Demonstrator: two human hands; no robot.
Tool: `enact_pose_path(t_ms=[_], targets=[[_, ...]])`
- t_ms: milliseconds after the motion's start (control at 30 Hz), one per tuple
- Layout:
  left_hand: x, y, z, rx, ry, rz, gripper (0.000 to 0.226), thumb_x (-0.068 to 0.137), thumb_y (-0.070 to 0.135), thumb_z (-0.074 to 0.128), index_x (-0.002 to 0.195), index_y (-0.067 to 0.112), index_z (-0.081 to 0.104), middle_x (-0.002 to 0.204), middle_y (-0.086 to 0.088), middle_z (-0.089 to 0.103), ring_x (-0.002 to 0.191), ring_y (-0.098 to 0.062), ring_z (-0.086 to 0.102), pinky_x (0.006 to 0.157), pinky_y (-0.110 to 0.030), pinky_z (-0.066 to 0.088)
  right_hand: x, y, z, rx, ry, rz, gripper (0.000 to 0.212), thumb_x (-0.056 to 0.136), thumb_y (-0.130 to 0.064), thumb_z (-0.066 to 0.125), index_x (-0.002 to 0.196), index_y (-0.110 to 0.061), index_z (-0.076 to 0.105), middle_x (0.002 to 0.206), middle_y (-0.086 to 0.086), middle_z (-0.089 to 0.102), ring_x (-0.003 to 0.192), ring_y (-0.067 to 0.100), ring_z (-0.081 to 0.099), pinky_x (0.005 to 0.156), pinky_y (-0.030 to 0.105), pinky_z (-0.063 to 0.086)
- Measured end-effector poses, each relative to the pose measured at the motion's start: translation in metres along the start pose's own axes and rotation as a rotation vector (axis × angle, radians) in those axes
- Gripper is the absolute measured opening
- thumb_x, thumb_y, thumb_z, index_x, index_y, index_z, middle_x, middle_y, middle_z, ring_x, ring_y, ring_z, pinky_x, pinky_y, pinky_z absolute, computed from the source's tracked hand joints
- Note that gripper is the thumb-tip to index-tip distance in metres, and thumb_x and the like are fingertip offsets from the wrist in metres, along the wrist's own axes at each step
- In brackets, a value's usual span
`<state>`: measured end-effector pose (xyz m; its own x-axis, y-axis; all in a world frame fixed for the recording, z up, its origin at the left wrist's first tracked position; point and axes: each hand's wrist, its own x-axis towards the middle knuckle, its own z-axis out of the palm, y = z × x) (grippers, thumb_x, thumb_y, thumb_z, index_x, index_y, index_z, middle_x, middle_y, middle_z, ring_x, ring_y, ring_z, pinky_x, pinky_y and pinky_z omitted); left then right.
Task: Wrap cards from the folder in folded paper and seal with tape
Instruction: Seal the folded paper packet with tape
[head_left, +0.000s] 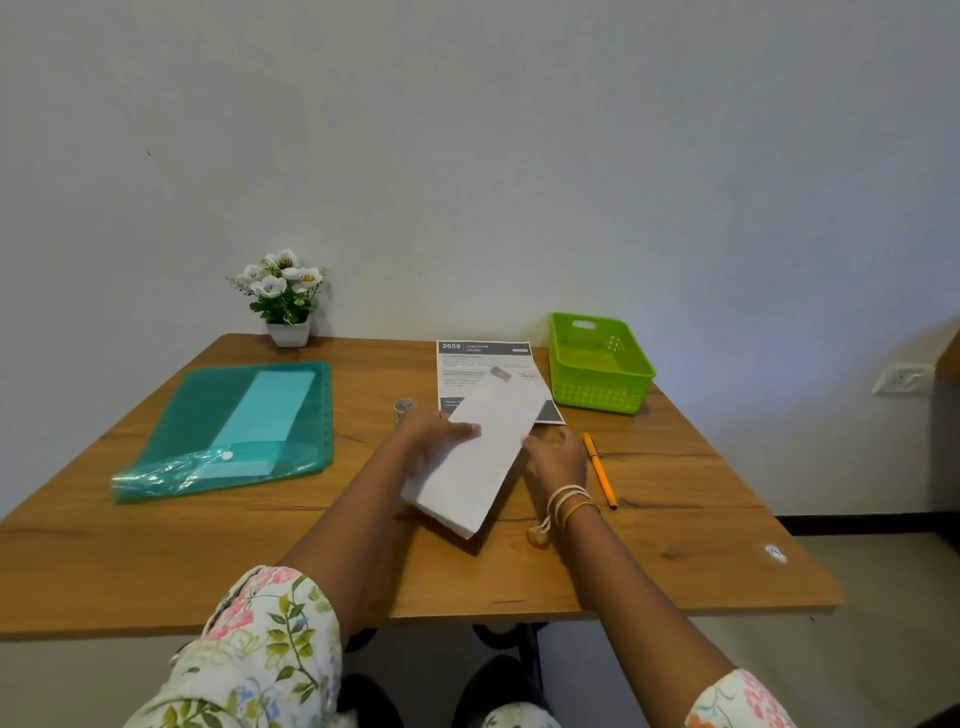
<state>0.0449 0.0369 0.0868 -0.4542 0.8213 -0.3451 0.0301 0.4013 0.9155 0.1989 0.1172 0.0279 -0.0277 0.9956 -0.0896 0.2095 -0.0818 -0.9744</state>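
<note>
On the wooden table (156, 561), a teal folder (171, 415) is laid flat at the left, tape roll (404, 408) just past it. The folded paper (475, 462) is gripped mid-table by the left hand (436, 434), thumb on top; its right edge is pinched by the right hand (556, 460). An orange pen (599, 470) and green basket (597, 364) are parked further right.

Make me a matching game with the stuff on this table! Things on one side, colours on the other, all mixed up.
Things:
1. basket
2. folder
3. pen
4. folded paper in the hands

Colours:
A. white
B. orange-yellow
C. bright green
D. teal

Pairs: 1-C, 2-D, 3-B, 4-A
</note>
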Motion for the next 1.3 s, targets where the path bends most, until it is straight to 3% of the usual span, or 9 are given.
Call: enact_pose_path(t_ms=[133, 233, 433, 600, 800, 1000, 1133, 1200, 1300], targets=[[-0.008, 0.022, 0.027, -0.343, 0.112, -0.014, 0.039, 0.074, 0.004, 0.079, 0.094, 0.010, 0.045, 0.094, -0.012, 0.062, 0.089, -0.029, 0.063, 0.081, -0.045, 0.055, -0.007, -0.017, 0.000, 0.492, -0.274, 0.205, 0.020, 0.083, -0.009, 0.064, 0.101, -0.002, 0.063, 0.101, 0.019, 0.070, 0.095, 0.035, 0.066, 0.087, 0.046, 0.054], [-0.004, 0.034, 0.047, -0.400, 0.097, -0.024, 0.046, 0.069, 0.005, 0.082, 0.104, 0.005, 0.053, 0.099, -0.010, 0.064, 0.082, -0.028, 0.063, 0.061, -0.037, 0.053, -0.008, -0.037, -0.010, 0.428, -0.281, 0.115, 0.008, 0.075, 0.000, 0.063, 0.083, -0.003, 0.062, 0.094, 0.020, 0.063, 0.081, 0.033, 0.061, 0.075, 0.041, 0.050], [-0.003, 0.060, 0.056, -0.082, -0.070, -0.070, 0.059, 0.082, 0.047, 0.070, 0.118, 0.005, 0.051, 0.111, -0.017, 0.062, 0.096, -0.032, 0.065, 0.080, -0.040, 0.055, 0.017, -0.074, -0.038, 0.381, -0.153, 0.013, 0.029, 0.079, 0.022, 0.048, 0.067, -0.003, 0.057, 0.081, 0.012, 0.058, 0.066, 0.021, 0.051, 0.058, 0.029, 0.042], [-0.005, 0.076, 0.051, -0.125, -0.401, -0.266, 0.051, 0.085, 0.035, 0.070, 0.121, 0.008, 0.047, 0.111, -0.019, 0.066, 0.079, -0.028, 0.072, 0.062, -0.034, 0.058, 0.042, -0.103, -0.065, 0.181, -0.084, 0.004, 0.029, 0.085, 0.007, 0.056, 0.111, 0.019, 0.057, 0.109, 0.020, 0.061, 0.087, 0.022, 0.048, 0.070, 0.031, 0.040], [-0.001, 0.099, 0.074, -0.232, -0.364, -0.108, 0.009, 0.091, 0.000, 0.058, 0.100, -0.002, 0.056, 0.084, -0.016, 0.068, 0.060, -0.017, 0.071, 0.060, -0.028, 0.058, 0.056, -0.122, -0.074, 0.236, -0.096, 0.023, 0.011, 0.082, 0.012, 0.055, 0.076, 0.003, 0.058, 0.100, 0.022, 0.059, 0.087, 0.029, 0.054, 0.071, 0.037, 0.046], [0.027, 0.115, 0.109, -0.149, -0.307, 0.011, 0.013, 0.096, -0.002, 0.050, 0.085, 0.006, 0.050, 0.079, -0.008, 0.061, 0.068, -0.014, 0.062, 0.060, -0.022, 0.051, 0.067, -0.133, -0.092, 0.126, -0.141, 0.213, 0.013, 0.090, 0.007, 0.047, 0.090, -0.005, 0.049, 0.087, 0.015, 0.051, 0.092, 0.034, 0.052, 0.077, 0.045, 0.055], [0.057, 0.120, 0.130, -0.188, -0.236, 0.032, 0.015, 0.095, -0.003, 0.052, 0.082, 0.003, 0.049, 0.067, -0.007, 0.063, 0.041, -0.008, 0.062, 0.047, -0.019, 0.051, 0.100, -0.138, -0.096, 0.106, -0.134, 0.203, 0.026, 0.094, 0.004, 0.044, 0.119, -0.002, 0.048, 0.121, 0.018, 0.053, 0.104, 0.028, 0.057, 0.093, 0.041, 0.053], [0.076, 0.123, 0.140, -0.217, -0.179, 0.049, 0.014, 0.092, -0.004, 0.056, 0.081, 0.001, 0.049, 0.064, -0.010, 0.063, 0.036, -0.007, 0.060, 0.042, -0.019, 0.051, 0.123, -0.138, -0.095, 0.124, -0.118, 0.257, 0.027, 0.095, 0.006, 0.044, 0.120, -0.002, 0.050, 0.122, 0.015, 0.057, 0.114, 0.034, 0.058, 0.083, 0.038, 0.057], [0.100, 0.125, 0.151, -0.252, -0.095, 0.066, 0.018, 0.087, -0.009, 0.061, 0.077, 0.000, 0.048, 0.070, -0.012, 0.059, 0.039, -0.012, 0.060, 0.042, -0.021, 0.051, 0.152, -0.134, -0.086, 0.138, -0.112, 0.317, 0.030, 0.091, 0.016, 0.038, 0.114, -0.001, 0.046, 0.104, 0.022, 0.053, 0.112, 0.043, 0.058, 0.034, 0.033, 0.052]])
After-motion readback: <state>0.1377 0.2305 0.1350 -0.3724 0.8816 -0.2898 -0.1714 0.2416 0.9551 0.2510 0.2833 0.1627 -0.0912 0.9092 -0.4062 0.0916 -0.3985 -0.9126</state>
